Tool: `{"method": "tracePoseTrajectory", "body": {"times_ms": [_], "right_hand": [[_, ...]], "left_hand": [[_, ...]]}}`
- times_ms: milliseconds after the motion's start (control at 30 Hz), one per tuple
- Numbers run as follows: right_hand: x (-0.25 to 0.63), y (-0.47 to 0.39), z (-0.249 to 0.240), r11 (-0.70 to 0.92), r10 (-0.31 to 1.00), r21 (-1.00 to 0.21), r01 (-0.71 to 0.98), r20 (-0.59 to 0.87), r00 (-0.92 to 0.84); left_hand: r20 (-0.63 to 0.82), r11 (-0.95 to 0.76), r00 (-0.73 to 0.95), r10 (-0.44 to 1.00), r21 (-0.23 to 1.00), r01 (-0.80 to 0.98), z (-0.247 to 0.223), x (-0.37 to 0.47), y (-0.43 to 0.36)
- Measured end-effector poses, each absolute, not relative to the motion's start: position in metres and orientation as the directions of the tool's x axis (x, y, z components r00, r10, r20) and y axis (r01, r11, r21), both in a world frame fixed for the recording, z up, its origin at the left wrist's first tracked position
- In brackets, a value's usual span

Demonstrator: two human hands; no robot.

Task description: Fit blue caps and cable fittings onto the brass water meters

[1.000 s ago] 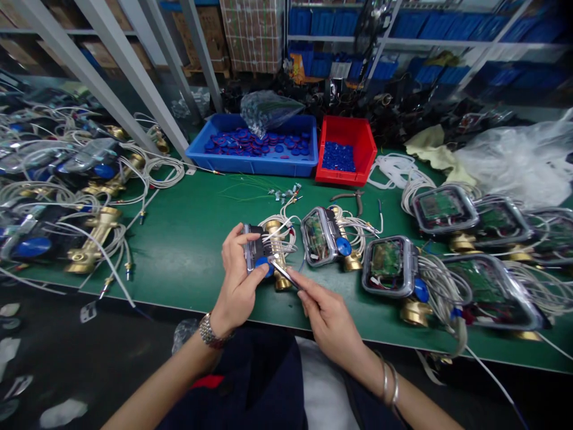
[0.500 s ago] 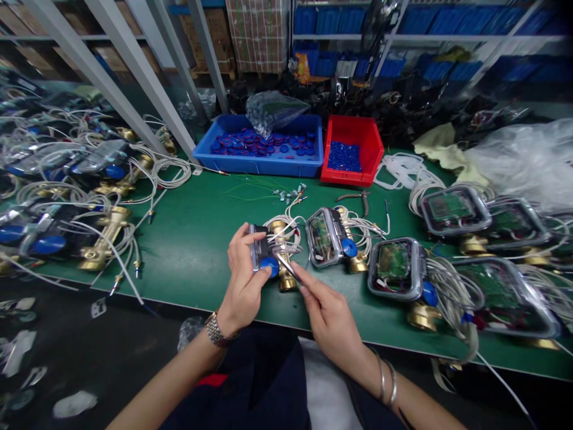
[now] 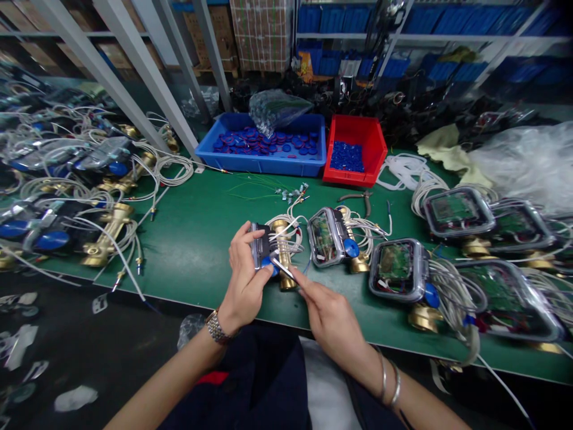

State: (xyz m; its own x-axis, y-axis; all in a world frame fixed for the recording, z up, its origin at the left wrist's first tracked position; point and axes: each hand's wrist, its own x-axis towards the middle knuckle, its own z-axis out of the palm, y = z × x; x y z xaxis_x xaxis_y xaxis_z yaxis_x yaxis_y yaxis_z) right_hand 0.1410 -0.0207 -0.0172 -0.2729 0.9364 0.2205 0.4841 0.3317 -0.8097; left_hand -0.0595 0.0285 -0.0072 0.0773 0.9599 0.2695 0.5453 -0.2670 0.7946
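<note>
Left hand [image 3: 245, 292] pinches clear-and-black plastic box [image 3: 263, 242]; right hand [image 3: 333, 313] pinches slim silvery tool [image 3: 282, 267] beside it. Box probably rigid; hold edges.

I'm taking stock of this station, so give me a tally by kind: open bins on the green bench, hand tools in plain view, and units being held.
Open bins: 2 (blue tray, red bin)
Hand tools: 2 (pliers, slim tool in the right hand)
Held unit: 1, in the left hand
Total: 5
</note>
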Motion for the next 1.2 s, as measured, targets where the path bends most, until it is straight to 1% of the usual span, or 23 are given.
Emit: {"method": "tracePoseTrajectory", "body": {"times_ms": [33, 133, 167, 267, 300, 433, 567, 633, 700, 767, 867, 900, 1000, 1100, 1200], "right_hand": [[0.141, -0.021, -0.016, 0.325, 0.938, -0.815, 0.480, 0.214, -0.273], [0.141, -0.022, -0.013, 0.342, 0.940, -0.810, 0.477, 0.292, -0.177], [0.140, -0.022, -0.013, 0.347, 0.938, -0.798, 0.493, 0.295, -0.182], [0.140, -0.021, -0.013, 0.336, 0.934, -0.777, 0.533, 0.204, -0.292], [0.140, -0.021, -0.013, 0.331, 0.934, -0.782, 0.528, 0.192, -0.301], [0.140, -0.019, -0.015, 0.338, 0.940, -0.794, 0.505, 0.260, -0.220], [0.142, -0.014, -0.015, 0.311, 0.939, -0.776, 0.548, 0.162, -0.304], [0.143, -0.013, -0.011, 0.308, 0.946, -0.793, 0.526, 0.197, -0.257], [0.144, -0.013, -0.009, 0.334, 0.942, -0.803, 0.493, 0.286, -0.173], [0.143, -0.015, -0.010, 0.363, 0.932, -0.788, 0.498, 0.313, -0.185], [0.141, -0.016, -0.015, 0.363, 0.923, -0.769, 0.527, 0.217, -0.318], [0.140, -0.016, -0.016, 0.355, 0.923, -0.775, 0.523, 0.201, -0.328], [0.139, -0.014, -0.017, 0.343, 0.935, -0.794, 0.502, 0.239, -0.261], [0.144, -0.012, -0.016, 0.350, 0.929, -0.773, 0.529, 0.214, -0.301], [0.151, -0.013, -0.014, 0.338, 0.936, -0.772, 0.538, 0.217, -0.278]], "left_hand": [[0.269, -0.268, 0.079, 0.960, 0.794, 0.547, -0.007, -0.060, 0.029], [0.270, -0.266, 0.074, 0.960, 0.797, 0.542, -0.008, -0.059, 0.029], [0.273, -0.268, 0.073, 0.959, 0.798, 0.540, -0.008, -0.059, 0.029], [0.276, -0.272, 0.076, 0.958, 0.796, 0.541, -0.009, -0.059, 0.029], [0.276, -0.273, 0.078, 0.958, 0.794, 0.543, -0.009, -0.059, 0.029], [0.268, -0.272, 0.088, 0.959, 0.795, 0.542, -0.008, -0.061, 0.029], [0.253, -0.277, 0.122, 0.960, 0.777, 0.566, -0.006, -0.063, 0.029], [0.252, -0.273, 0.120, 0.960, 0.763, 0.585, -0.005, -0.062, 0.030], [0.254, -0.266, 0.108, 0.961, 0.754, 0.600, -0.005, -0.061, 0.030], [0.260, -0.265, 0.097, 0.961, 0.748, 0.608, -0.005, -0.060, 0.030], [0.268, -0.269, 0.096, 0.959, 0.743, 0.613, -0.004, -0.059, 0.029], [0.267, -0.268, 0.096, 0.959, 0.740, 0.617, -0.004, -0.059, 0.029], [0.258, -0.259, 0.096, 0.961, 0.730, 0.633, -0.002, -0.059, 0.029], [0.248, -0.250, 0.097, 0.964, 0.720, 0.648, -0.002, -0.060, 0.029], [0.230, -0.250, 0.121, 0.966, 0.700, 0.669, -0.001, -0.063, 0.029]]}}
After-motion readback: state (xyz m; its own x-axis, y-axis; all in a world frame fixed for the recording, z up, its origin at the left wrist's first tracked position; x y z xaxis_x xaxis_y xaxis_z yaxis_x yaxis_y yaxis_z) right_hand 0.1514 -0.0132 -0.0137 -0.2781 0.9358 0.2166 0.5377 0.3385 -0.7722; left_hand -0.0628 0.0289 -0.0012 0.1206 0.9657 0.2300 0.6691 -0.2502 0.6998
